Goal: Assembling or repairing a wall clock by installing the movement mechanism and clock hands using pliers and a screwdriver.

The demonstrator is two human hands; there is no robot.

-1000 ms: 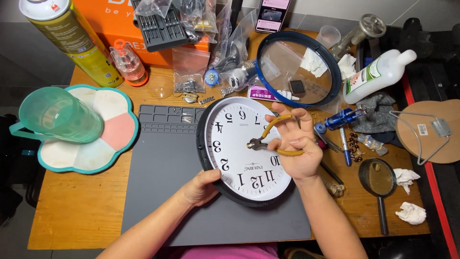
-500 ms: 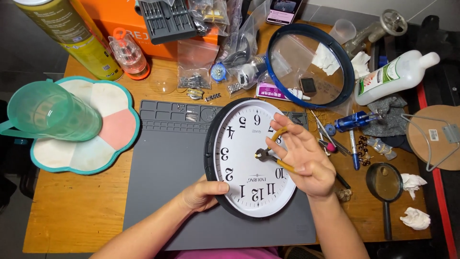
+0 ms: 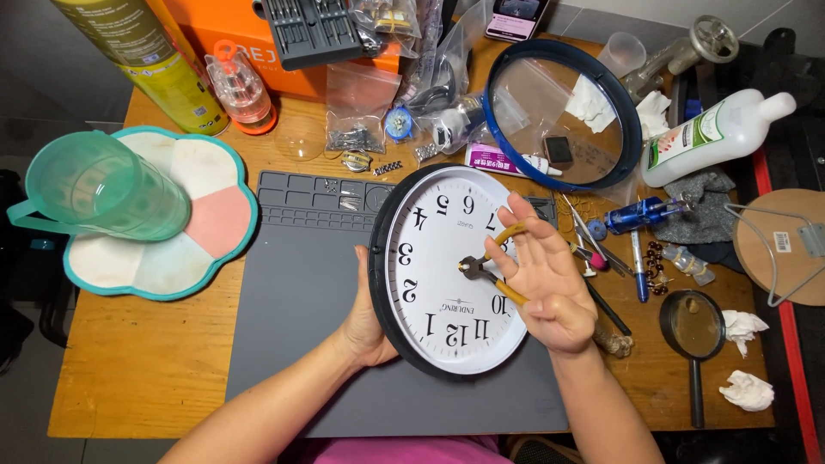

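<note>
Gripping yellow-handled pliers at the clock centre, the right hand works while the left hand clasps its rim, steadying it.

The right hand hides the pliers' handles and the clock's right numerals.

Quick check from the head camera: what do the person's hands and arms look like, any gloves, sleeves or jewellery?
Both the left hand and the right hand are bare: no gloves, rings or watch visible. The forearms are uncovered, with no sleeves in view. A strip of pink garment shows at the bottom edge.
</note>
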